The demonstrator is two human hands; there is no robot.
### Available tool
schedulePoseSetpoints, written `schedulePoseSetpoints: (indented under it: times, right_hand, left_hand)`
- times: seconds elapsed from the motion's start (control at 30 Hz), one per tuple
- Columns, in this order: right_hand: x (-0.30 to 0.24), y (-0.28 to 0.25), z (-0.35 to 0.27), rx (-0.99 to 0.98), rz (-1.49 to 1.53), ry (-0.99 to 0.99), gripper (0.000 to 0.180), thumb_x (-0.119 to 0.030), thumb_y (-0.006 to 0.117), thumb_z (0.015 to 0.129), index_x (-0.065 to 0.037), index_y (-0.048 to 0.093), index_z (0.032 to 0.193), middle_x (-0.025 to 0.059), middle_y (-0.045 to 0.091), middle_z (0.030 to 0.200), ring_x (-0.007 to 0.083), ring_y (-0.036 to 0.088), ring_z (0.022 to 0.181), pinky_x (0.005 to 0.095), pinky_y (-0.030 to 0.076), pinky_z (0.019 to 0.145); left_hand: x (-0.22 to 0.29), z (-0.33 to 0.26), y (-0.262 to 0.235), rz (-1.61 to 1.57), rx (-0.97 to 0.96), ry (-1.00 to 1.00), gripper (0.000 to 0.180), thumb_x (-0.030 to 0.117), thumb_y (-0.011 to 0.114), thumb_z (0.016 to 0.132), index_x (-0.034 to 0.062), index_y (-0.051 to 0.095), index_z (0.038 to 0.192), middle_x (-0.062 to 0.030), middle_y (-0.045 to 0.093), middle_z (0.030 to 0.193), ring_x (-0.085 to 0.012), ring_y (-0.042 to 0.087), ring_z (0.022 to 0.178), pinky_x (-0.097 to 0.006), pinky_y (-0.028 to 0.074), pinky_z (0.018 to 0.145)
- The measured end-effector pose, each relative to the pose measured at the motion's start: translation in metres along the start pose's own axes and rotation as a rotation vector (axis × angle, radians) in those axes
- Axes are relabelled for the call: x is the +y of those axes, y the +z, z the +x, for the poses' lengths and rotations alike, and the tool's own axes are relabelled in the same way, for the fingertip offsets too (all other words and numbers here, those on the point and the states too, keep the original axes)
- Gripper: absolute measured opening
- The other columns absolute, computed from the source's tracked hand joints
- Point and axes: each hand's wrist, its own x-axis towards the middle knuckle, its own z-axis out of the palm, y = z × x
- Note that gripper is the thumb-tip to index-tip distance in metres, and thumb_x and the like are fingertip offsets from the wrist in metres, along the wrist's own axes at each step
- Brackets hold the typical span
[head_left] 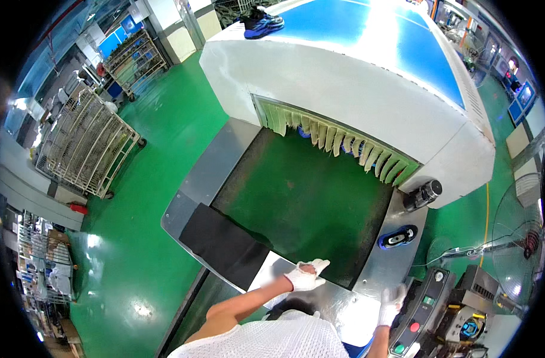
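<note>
My left hand (308, 275), in a white glove with bare fingertips, hovers over the near metal edge of the green conveyor belt (302, 197). Its fingers are stretched out and hold nothing. My right hand (392, 304), also gloved in white and a little blurred, is at the right end of that edge, beside a control panel (418, 319). Its fingers look extended, with nothing visible in them. A blue and black shoe (398, 237) rests on the right metal ledge. To the left of my left hand lies a black mat (225, 244) next to a pale sheet (265, 275).
A white machine housing (356, 101) spans the belt, its opening hung with pale strips (338, 140); blue shoe parts show behind them. A dark bottle (423, 194) lies on the right ledge. Another shoe (262, 25) sits on top. Wire carts (90, 143) stand left; a fan (517, 238) is right.
</note>
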Motion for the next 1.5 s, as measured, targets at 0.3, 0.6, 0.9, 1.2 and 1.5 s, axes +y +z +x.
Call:
schedulePoseSetpoints:
  times: [0.3, 0.6, 0.9, 1.2, 1.5]
  right_hand:
    - [0.078, 0.007, -0.083, -0.311, -0.306, 0.280, 0.089, -0.047, 0.076, 0.082, 0.003, 0.044, 0.148, 0.0265, 0.054, 0.145, 0.0372, 0.052, 0.135, 0.0412, 0.041, 0.113]
    - [0.045, 0.015, -0.099, -0.261, -0.275, 0.357, 0.076, -0.037, 0.070, 0.090, -0.001, 0.044, 0.151, 0.0222, 0.051, 0.150, 0.0334, 0.050, 0.139, 0.0383, 0.040, 0.114]
    - [0.006, -0.069, -0.254, -0.102, -0.751, 0.277, 0.070, -0.036, 0.069, 0.094, 0.005, 0.046, 0.147, 0.0268, 0.053, 0.146, 0.0383, 0.049, 0.137, 0.0398, 0.036, 0.117]
    - [0.027, -0.055, -0.335, -0.199, -0.887, 0.781, 0.084, -0.057, 0.078, 0.079, -0.002, 0.053, 0.138, 0.0257, 0.062, 0.131, 0.0413, 0.058, 0.123, 0.0469, 0.047, 0.102]
    - [-0.074, 0.027, -0.229, -0.306, -0.643, 0.698, 0.073, -0.036, 0.073, 0.091, 0.005, 0.047, 0.145, 0.0198, 0.061, 0.140, 0.0268, 0.058, 0.129, 0.0366, 0.044, 0.108]
  left_hand:
    - [-0.040, -0.066, 0.005, -0.021, 0.184, -0.106, 0.074, 0.042, 0.063, 0.094, 0.0025, 0.039, 0.152, -0.0241, 0.044, 0.154, -0.0401, 0.044, 0.142, -0.044, 0.036, 0.117]
    - [-0.133, -0.055, -0.166, 0.037, 0.783, -0.282, 0.089, 0.044, 0.066, 0.091, -0.0011, 0.027, 0.157, -0.0254, 0.036, 0.157, -0.0387, 0.038, 0.145, -0.047, 0.032, 0.119]
    - [-0.107, 0.087, -0.595, -0.075, 1.399, 0.064, 0.097, 0.042, 0.073, 0.086, -0.0096, 0.027, 0.154, -0.0331, 0.037, 0.155, -0.0409, 0.040, 0.144, -0.040, 0.032, 0.120]
    - [-0.093, 0.183, -0.657, 0.171, 1.437, 0.179, 0.079, 0.055, 0.078, 0.076, 0.0066, 0.059, 0.135, -0.0199, 0.067, 0.128, -0.0369, 0.062, 0.121, -0.047, 0.046, 0.104]
    - [-0.088, 0.217, -0.633, 0.334, 1.524, 0.416, 0.089, 0.056, 0.073, 0.081, -0.0038, 0.050, 0.143, -0.0276, 0.063, 0.127, -0.0415, 0.061, 0.119, -0.048, 0.046, 0.102]
